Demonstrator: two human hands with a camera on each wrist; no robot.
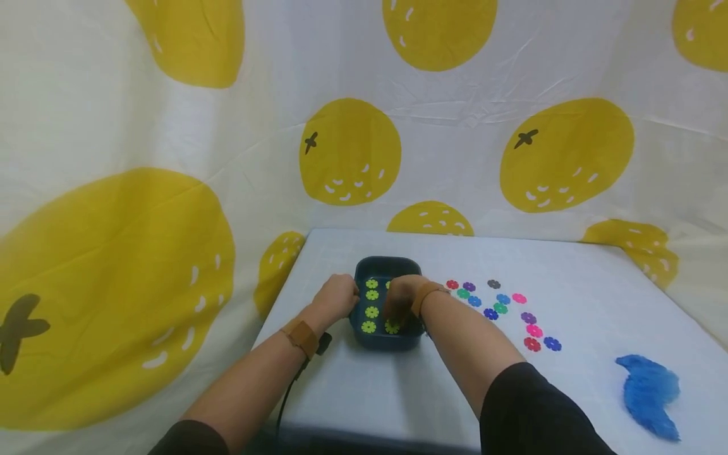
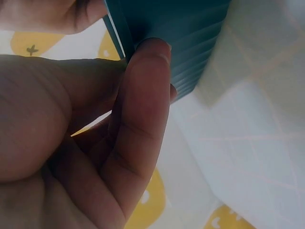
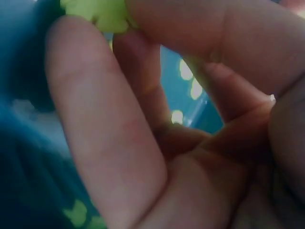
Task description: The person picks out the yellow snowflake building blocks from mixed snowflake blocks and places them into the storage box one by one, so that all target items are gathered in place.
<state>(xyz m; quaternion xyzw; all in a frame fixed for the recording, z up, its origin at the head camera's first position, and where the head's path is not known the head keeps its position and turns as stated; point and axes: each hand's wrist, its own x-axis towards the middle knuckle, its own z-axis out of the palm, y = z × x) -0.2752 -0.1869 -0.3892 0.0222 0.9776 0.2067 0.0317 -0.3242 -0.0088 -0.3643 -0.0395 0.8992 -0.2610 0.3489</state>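
Note:
A dark teal plastic bin (image 1: 387,341) sits on the white-covered table. My left hand (image 1: 338,296) grips its left rim; in the left wrist view a fingertip presses the ribbed outer wall (image 2: 190,33). Down inside the bin's right half, my right hand (image 1: 401,294) pinches a yellow-green flower-shaped disc (image 3: 97,13) between thumb and fingers. A column of matching yellow-green discs (image 1: 372,312) lies flat along the left of the bin floor. More of them show beside the right hand, which partly hides that side.
Several flower-shaped discs in red, blue, green, purple, pink and grey lie scattered right of the bin, among them a pink disc (image 1: 534,330). A crumpled blue plastic piece (image 1: 650,395) lies near the right front. A fruit-printed curtain (image 1: 449,151) hangs behind the table.

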